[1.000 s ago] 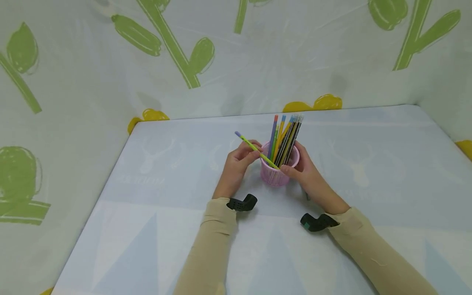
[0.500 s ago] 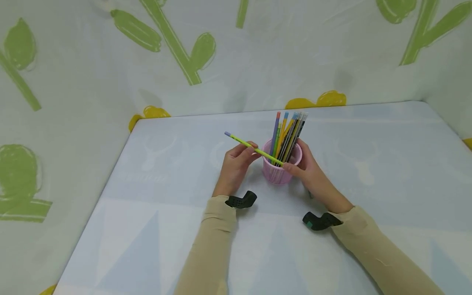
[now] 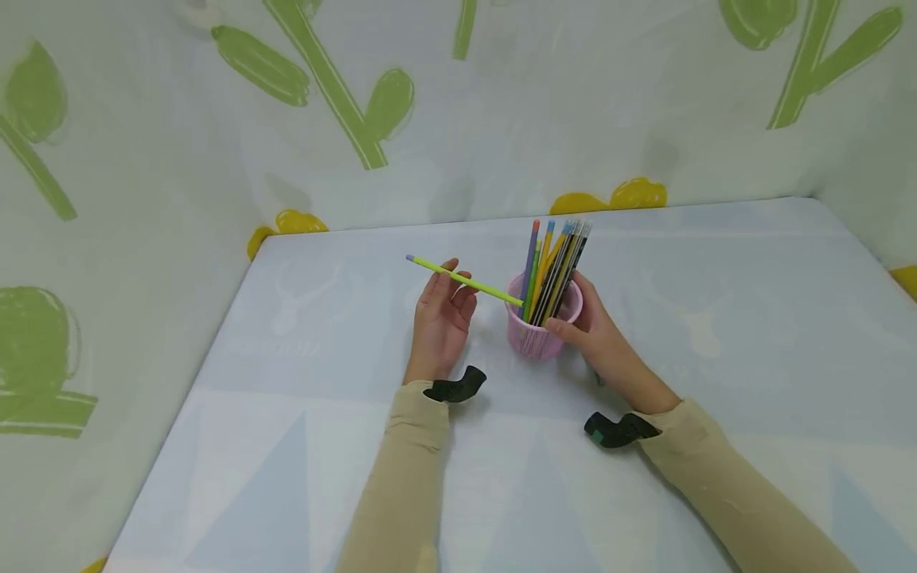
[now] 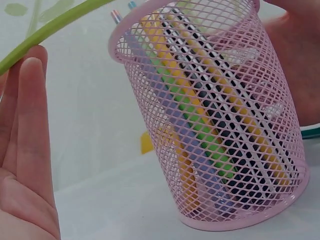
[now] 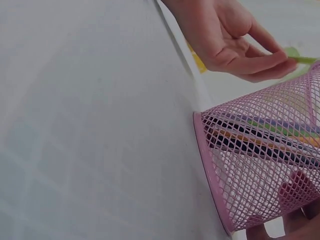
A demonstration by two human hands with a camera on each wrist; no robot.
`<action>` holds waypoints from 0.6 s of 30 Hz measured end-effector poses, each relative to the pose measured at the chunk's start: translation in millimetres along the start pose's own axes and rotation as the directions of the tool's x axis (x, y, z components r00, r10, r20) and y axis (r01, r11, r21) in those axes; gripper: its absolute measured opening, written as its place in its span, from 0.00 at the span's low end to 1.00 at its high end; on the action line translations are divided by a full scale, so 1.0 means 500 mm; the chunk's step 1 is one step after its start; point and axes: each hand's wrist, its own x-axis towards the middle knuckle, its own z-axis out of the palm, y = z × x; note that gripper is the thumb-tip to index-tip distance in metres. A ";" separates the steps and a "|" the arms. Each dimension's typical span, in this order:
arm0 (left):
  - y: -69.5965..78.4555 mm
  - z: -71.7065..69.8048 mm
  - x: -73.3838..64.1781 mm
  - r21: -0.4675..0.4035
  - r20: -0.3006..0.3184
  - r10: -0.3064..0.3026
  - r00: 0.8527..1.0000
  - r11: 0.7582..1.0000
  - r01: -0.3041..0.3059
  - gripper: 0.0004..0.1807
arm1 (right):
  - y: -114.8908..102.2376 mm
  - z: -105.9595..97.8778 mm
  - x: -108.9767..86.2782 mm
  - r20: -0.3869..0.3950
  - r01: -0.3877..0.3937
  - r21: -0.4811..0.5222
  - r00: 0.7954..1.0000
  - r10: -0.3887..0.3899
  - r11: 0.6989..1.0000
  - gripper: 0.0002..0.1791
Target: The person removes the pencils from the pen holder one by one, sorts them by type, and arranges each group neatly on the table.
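A yellow-green pencil (image 3: 487, 290) with a purple end slants across my left hand (image 3: 438, 330), pinched between the thumb and fingers. Its lower right end is at the rim of a pink mesh pencil cup (image 3: 530, 344), standing upright on the table. My right hand (image 3: 602, 342) grips the cup from the right, thumb at the near rim and fingers round the far side. Several pencils (image 4: 210, 105) lean inside: purple, green, yellow and black-striped ones. In the right wrist view, the left fingertips (image 5: 285, 60) hold the pencil beside the cup; some right-hand fingers show behind the mesh.
The table (image 3: 236, 446) has a pale cloth with blue triangles. Behind it hangs a white backdrop (image 3: 516, 135) with green plants and yellow flowers. A black camera mount sits on the left wrist (image 3: 454, 386) and another on the right (image 3: 619, 430).
My left hand has moved left, drawing the yellow-green pencil away from over the cup, and its fingers have spread more. The pencil lies flatter. The right hand stays on the cup.
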 end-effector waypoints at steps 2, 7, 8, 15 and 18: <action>0.000 -0.003 0.000 -0.044 -0.007 -0.011 1.000 0.999 0.010 0.14 | -0.008 0.003 -0.006 0.004 0.004 0.001 1.000 -0.004 1.000 0.41; 0.003 -0.007 0.002 -0.101 -0.009 -0.017 1.000 0.995 0.016 0.15 | -0.020 0.008 -0.012 0.010 0.008 -0.014 1.000 -0.008 1.000 0.41; 0.003 -0.007 0.003 -0.102 -0.009 -0.019 1.000 0.995 0.018 0.15 | -0.021 0.009 -0.012 0.009 0.006 -0.017 1.000 -0.006 1.000 0.40; 0.000 -0.008 0.000 -0.035 -0.021 -0.040 0.999 0.999 0.039 0.16 | -0.017 0.007 -0.014 0.006 0.006 -0.019 1.000 -0.006 1.000 0.41; -0.002 -0.007 0.001 0.057 -0.024 -0.044 0.999 0.997 0.045 0.18 | -0.014 0.006 -0.014 0.007 0.014 -0.023 1.000 -0.014 1.000 0.40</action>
